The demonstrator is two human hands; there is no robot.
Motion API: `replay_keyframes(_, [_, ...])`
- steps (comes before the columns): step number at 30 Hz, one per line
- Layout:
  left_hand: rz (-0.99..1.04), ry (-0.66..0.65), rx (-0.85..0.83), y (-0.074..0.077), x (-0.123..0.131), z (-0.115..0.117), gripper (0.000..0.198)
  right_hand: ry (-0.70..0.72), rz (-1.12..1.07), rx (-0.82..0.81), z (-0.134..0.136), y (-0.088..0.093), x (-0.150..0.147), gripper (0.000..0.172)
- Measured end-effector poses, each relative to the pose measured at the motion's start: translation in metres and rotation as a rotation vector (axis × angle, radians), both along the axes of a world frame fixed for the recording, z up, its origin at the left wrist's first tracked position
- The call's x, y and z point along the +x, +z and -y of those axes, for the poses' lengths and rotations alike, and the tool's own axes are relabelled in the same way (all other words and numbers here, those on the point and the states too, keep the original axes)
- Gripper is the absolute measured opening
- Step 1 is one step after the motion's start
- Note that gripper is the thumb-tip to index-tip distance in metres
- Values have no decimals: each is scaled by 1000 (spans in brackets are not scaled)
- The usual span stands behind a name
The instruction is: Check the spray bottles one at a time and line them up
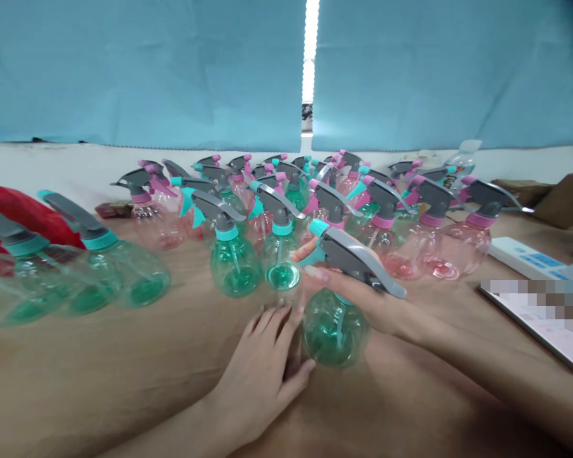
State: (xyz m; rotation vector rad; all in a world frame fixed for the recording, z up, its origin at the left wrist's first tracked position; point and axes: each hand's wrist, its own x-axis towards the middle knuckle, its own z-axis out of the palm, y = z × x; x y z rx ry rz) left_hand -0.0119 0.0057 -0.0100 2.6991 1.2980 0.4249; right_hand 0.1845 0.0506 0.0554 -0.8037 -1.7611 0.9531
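A green see-through spray bottle (333, 331) with a grey trigger head and teal nozzle stands on the brown table (124, 381) in front of me. My right hand (363, 292) is wrapped round its grey spray head at the neck. My left hand (262, 362) rests beside the bottle's round body, fingers spread, thumb touching its lower left side. Behind it stand several more spray bottles, green ones (233, 261) and pink ones (434, 248), in rows.
Two green bottles (124, 273) stand at the left, before a red bag (23, 213). A white printed sheet (544, 312) and a white box (525, 254) lie at the right. A blue curtain (148, 70) hangs behind the table.
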Motion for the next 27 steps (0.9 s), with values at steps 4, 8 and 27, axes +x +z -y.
replay_keyframes(4, [-26, 35, 46, 0, 1, 0, 51, -33, -18, -33, 2, 2, -1, 23])
replay_keyframes(8, [-32, 36, 65, -1, 0, -1, 49, -64, -21, -23, 4, 6, -2, 23])
replay_keyframes(27, [-80, -31, -52, 9, -4, -4, 50, 45, -114, -40, 2, 5, -2, 23])
